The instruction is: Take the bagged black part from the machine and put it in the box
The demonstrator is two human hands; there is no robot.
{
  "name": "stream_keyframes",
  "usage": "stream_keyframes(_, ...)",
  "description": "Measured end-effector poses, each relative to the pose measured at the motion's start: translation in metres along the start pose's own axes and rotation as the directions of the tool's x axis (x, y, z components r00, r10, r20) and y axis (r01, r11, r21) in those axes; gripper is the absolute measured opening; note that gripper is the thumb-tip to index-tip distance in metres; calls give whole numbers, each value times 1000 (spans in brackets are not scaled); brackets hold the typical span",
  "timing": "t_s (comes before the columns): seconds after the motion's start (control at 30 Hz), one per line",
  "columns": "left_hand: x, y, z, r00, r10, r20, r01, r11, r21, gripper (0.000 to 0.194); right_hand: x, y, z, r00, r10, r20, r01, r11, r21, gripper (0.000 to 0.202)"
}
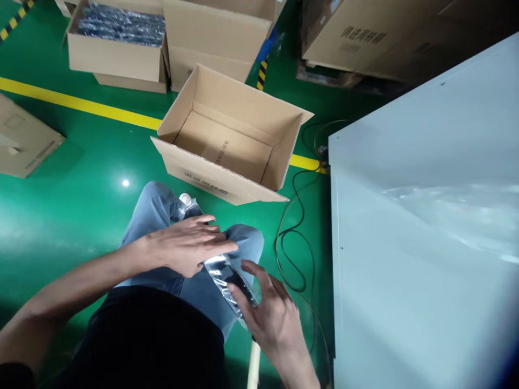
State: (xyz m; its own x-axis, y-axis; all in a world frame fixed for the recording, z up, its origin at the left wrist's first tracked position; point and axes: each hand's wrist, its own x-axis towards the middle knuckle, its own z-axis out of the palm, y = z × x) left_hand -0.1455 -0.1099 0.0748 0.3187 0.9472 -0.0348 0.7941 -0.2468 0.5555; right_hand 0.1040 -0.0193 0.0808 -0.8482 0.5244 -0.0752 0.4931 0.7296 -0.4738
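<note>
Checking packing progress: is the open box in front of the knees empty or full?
Empty: the open box shows its bare cardboard bottom, flaps spread outward.
</note>
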Motion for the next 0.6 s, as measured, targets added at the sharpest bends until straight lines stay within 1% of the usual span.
stream_keyframes(0.03, 0, 1, 0, 1000, 7, -1, -7, 1000, -1, 58, 3, 0, 2, 999, 4, 38, -5, 1000, 17, 46)
stream_keyframes(0.07, 1, 1, 0, 1000, 19, -1, -19, 1000, -3, 60, 6, -1, 4, 996, 3, 86, -7, 999, 52, 47)
stream_keyframes(0.13, -1, 2, -1, 999, 47, -24, -47, 999, -1, 63, 12, -3, 9, 985, -23, 168, -3, 988, 155, 43)
stream_keyframes(0.17, -2, 2, -1, 997, 55, -57, -55, 998, 9, 64, 15, -3, 10, 983, -30, 183, -8, 979, 206, 41)
stream_keyframes(0.2, -5, 2, 0, 993, 51, -109, -49, 999, 24, 64, 17, -3, 12, 985, -21, 173, -22, 969, 246, 41)
stream_keyframes(0.23, -8, 2, 2, 982, 24, -187, -19, 999, 33, 62, 17, -3, 12, 989, 10, 149, -51, 960, 276, 41)
stream_keyframes(0.27, -12, 3, 6, 955, -34, -296, 42, 999, 20, 60, 17, -2, 13, 991, 61, 120, -94, 950, 298, 42)
stream_keyframes(0.3, -15, 3, 12, 897, -134, -422, 130, 991, -38, 57, 16, -2, 14, 988, 123, 97, -147, 937, 316, 43)
stream_keyframes(0.33, -18, 5, 20, 801, -272, -533, 223, 962, -156, 57, 15, -2, 14, 979, 186, 81, -203, 921, 333, 45)
stream_keyframes(0.37, -19, 7, 30, 684, -432, -588, 283, 900, -332, 59, 13, -2, 16, 969, 237, 74, -248, 903, 350, 47)
stream_keyframes(0.4, -19, 10, 40, 576, -589, -566, 285, 794, -537, 64, 12, -4, 18, 960, 271, 73, -278, 888, 367, 49)
stream_keyframes(0.43, -16, 15, 51, 516, -714, -473, 233, 649, -724, 67, 11, -6, 21, 956, 285, 74, -291, 877, 383, 50)
stream_keyframes(0.47, -12, 20, 61, 515, -787, -341, 156, 477, -865, 67, 10, -10, 24, 957, 279, 77, -286, 872, 398, 50)
stream_keyframes(0.5, -7, 26, 69, 549, -809, -211, 78, 301, -951, 64, 10, -13, 28, 962, 262, 80, -271, 871, 410, 50)
stream_keyframes(0.53, -1, 31, 75, 585, -804, -109, 11, 142, -990, 60, 10, -17, 32, 967, 243, 76, -252, 874, 416, 50)
stream_keyframes(0.57, 5, 36, 78, 602, -798, -40, -42, 19, -999, 56, 11, -20, 36, 971, 230, 66, -236, 879, 414, 50)
stream_keyframes(0.6, 10, 40, 80, 593, -805, 2, -84, -63, -994, 54, 12, -22, 39, 973, 226, 48, -225, 885, 408, 50)
